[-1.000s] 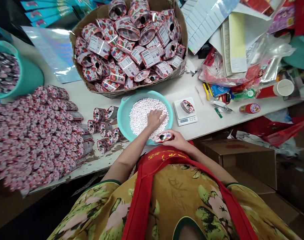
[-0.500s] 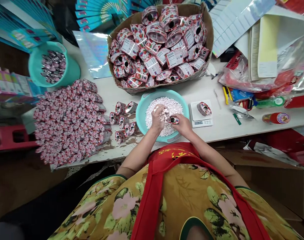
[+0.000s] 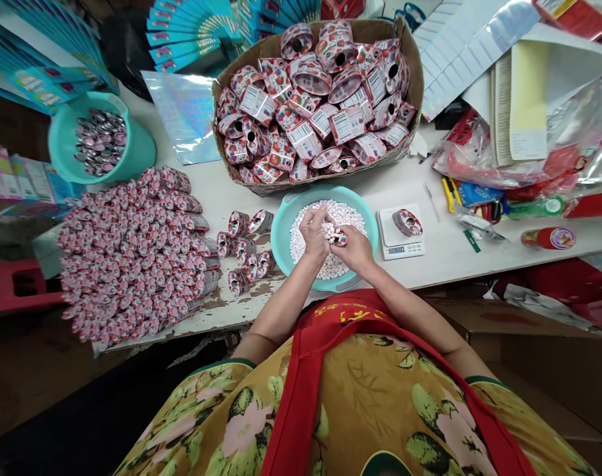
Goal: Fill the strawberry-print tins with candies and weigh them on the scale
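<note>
Over a turquoise basin (image 3: 281,228) of small white candies (image 3: 354,217), my left hand (image 3: 314,233) is cupped around a handful of the candies. My right hand (image 3: 354,248) grips a small printed container (image 3: 339,240) whose dark round opening faces up. The two hands touch or nearly touch, and candies lie at the container's opening. On a white digital scale (image 3: 404,250) to the right rests another printed container (image 3: 408,223). Several more containers (image 3: 238,223) stand on the table left of the basin.
Behind the basin, a cardboard box (image 3: 275,186) is heaped with printed containers. A large cluster of them (image 3: 137,258) covers the table's left side, beneath a turquoise bucket (image 3: 142,149) of small shiny lids. Papers (image 3: 527,99), plastic bags and a red-capped jar (image 3: 548,237) lie at right.
My left hand has tipped closer to the container, and candies now sit at its opening. My right hand has shifted slightly left. The whole view has moved a little.
</note>
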The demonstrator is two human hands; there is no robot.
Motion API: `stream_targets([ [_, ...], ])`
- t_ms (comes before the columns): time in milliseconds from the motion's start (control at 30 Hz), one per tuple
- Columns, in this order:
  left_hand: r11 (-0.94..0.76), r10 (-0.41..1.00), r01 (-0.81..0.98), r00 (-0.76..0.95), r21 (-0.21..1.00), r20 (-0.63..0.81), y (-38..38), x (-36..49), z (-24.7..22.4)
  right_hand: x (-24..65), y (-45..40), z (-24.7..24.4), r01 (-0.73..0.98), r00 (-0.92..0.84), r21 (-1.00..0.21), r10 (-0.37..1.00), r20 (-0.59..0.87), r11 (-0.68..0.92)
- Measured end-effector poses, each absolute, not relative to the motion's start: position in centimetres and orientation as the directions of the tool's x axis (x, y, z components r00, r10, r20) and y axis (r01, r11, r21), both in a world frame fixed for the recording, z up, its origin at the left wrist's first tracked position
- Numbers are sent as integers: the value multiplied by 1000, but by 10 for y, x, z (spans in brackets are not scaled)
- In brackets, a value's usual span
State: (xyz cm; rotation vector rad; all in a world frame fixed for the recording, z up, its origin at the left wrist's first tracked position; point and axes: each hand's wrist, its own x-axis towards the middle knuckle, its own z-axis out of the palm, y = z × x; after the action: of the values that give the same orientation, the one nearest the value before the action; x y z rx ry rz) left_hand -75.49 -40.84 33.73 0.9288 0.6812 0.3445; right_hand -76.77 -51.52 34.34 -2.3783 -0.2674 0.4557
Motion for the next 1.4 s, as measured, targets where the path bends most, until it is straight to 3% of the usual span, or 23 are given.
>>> stream_targets([
  [300,585,525,52,736,809,-427,-410,-746,340,-764,-516,345,44,928,-683,283,-242,-729],
  [767,534,480,109,778,838,-406,-413,-742,351,-758,-521,346,-29,924,-804,290,-248,-595],
  [1100,549,529,34,759,835,-379,-417,-752,367,-766,-527,363,11,930,-816,306,-204,-578],
  [1333,626,448,50,794,778,-411,-424,-765,384,-778,-531,360,12,931,-878,324,-165,-479],
  [1400,661,370,108,814,743,-447,-421,-765,387,-779,-532,356,-10,934,-897,315,-166,-443],
])
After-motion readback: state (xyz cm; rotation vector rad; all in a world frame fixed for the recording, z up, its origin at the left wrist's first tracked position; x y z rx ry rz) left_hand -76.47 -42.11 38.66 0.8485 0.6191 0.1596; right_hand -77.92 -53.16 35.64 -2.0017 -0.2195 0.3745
